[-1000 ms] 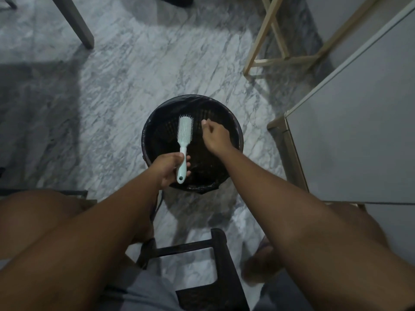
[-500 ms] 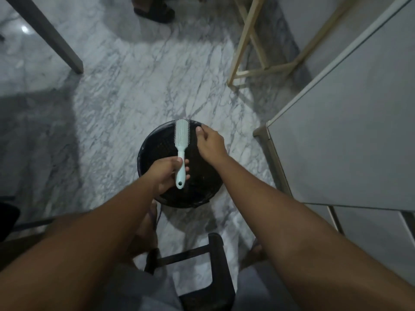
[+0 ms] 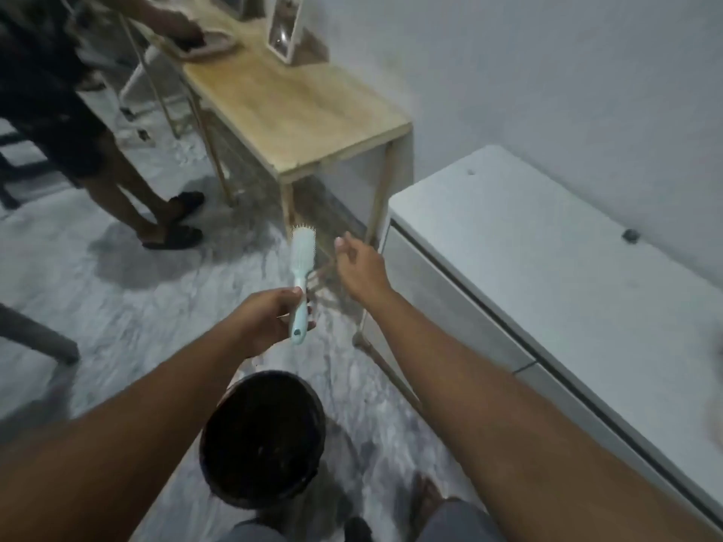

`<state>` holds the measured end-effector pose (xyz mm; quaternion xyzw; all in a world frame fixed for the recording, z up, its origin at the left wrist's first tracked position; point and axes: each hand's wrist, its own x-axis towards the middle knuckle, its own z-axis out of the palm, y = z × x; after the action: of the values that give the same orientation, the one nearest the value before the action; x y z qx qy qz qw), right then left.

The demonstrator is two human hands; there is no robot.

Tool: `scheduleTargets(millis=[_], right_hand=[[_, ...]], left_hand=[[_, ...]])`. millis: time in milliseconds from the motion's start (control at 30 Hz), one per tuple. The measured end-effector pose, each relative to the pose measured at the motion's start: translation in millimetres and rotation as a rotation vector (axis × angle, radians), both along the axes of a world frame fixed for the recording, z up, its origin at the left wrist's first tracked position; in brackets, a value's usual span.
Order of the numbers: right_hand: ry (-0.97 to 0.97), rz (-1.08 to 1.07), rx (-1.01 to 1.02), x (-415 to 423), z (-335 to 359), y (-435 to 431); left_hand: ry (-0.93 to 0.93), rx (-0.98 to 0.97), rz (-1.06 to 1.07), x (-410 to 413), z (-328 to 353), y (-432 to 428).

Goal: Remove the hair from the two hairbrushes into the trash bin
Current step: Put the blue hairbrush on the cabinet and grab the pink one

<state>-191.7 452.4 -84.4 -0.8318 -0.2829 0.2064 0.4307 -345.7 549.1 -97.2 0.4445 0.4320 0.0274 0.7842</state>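
Note:
My left hand (image 3: 270, 316) grips the handle of a pale mint hairbrush (image 3: 302, 264), held upright with its head pointing away from me. To its right, my right hand (image 3: 362, 267) hovers with its fingers loosely curled; nothing shows in it. The round black trash bin (image 3: 262, 440) stands on the marble floor below both hands, nearer to me. The frame is blurred. Only one hairbrush is in view.
A white cabinet (image 3: 547, 275) runs along the right. A wooden table (image 3: 289, 107) stands ahead, with a small mirror frame (image 3: 283, 27) on it. Another person's legs in dark sandals (image 3: 172, 224) stand at the left. A grey table leg (image 3: 35, 334) is at far left.
The view has swung upward. Both hands rose from over the bin, which now lies lower in the view, and my right hand moved away from the brush head.

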Motion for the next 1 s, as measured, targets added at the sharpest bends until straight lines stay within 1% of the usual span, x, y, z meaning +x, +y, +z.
scheduleTargets(millis=[100, 167, 267, 400, 633, 767, 900, 1000], right_hand=[[-0.067, -0.126, 0.028, 39.9, 50.3, -31.2], [-0.076, -0.225, 0.035, 64.5, 75.5, -58.6], [-0.092, -0.375, 0.019, 99.5, 100.4, -111.3], [-0.111, -0.545, -0.006, 132.1, 116.8, -197.4], [-0.113, -0.777, -0.030, 167.8, 111.7, -351.7], [-0.146, -0.886, -0.111, 186.9, 96.4, -440.1], [-0.145, -1.049, -0.128, 198.4, 81.5, -515.7], [-0.120, -1.105, -0.157, 196.3, 74.3, -554.3]], left_hand=[[0.011, 0.103, -0.183, 56.6, 57.2, -19.1], [-0.029, 0.109, -0.279, 96.1, 82.5, -41.0], [-0.078, 0.090, -0.411, 150.2, 105.9, -88.1], [-0.115, 0.070, -0.582, 203.9, 119.6, -164.7], [-0.107, 0.025, -0.819, 268.5, 114.8, -311.1], [-0.081, -0.002, -0.889, 294.1, 113.4, -395.1], [-0.065, -0.051, -0.968, 312.0, 107.4, -467.3], [-0.028, -0.013, -1.012, 320.9, 97.7, -511.5]])
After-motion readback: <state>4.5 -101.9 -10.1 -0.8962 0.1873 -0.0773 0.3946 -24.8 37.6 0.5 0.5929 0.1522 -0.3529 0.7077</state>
